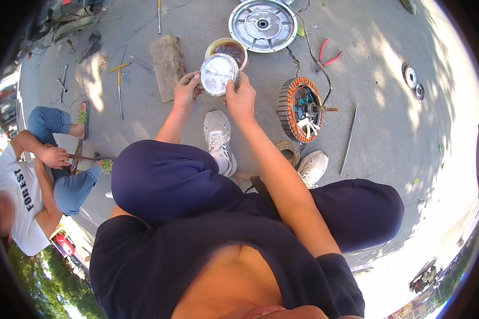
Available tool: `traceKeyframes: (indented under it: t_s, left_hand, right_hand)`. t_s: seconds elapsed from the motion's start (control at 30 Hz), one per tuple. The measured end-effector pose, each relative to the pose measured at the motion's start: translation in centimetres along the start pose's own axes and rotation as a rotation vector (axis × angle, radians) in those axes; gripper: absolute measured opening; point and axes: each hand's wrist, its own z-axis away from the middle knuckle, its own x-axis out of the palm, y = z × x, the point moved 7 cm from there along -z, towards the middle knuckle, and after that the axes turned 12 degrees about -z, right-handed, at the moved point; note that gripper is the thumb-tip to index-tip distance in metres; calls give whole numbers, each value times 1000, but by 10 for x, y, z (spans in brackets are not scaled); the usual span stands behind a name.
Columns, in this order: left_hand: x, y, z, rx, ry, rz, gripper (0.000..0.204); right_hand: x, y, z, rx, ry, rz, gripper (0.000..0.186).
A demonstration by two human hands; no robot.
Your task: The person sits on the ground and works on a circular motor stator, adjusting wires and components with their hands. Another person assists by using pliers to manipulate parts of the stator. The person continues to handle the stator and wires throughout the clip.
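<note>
A round, whitish tin lid (219, 75) with printing on it is between my two hands. My right hand (241, 99) grips its right edge, the thumb lying on the face. At the lid's left edge, my left hand (186, 91) has its fingers curled in against the rim. Just beyond the lid stands an open tin (244, 59) containing a dark brown, grease-like substance (230, 50); the lid hides its near side. To the right, a motor stator (285, 112) with orange windings stands on edge, its axle pointing right.
A wooden block (167, 66) lies left of the tin, a T-handle wrench (120, 80) farther left. Beyond are a round metal cover (245, 25) and red-handled pliers (325, 53). A metal rod (349, 138) lies right of the stator. Another person (32, 196) sits at the left.
</note>
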Motion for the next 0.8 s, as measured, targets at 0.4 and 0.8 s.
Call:
traceKeyframes:
  t_s: [0.4, 0.8]
  left_hand:
    - [26, 38, -33, 98, 209, -474, 50]
    - [29, 47, -55, 129, 254, -528, 36]
  right_hand:
    - [-9, -41, -42, -85, 72, 255, 41]
    - [-10, -20, -64, -83, 67, 309, 38]
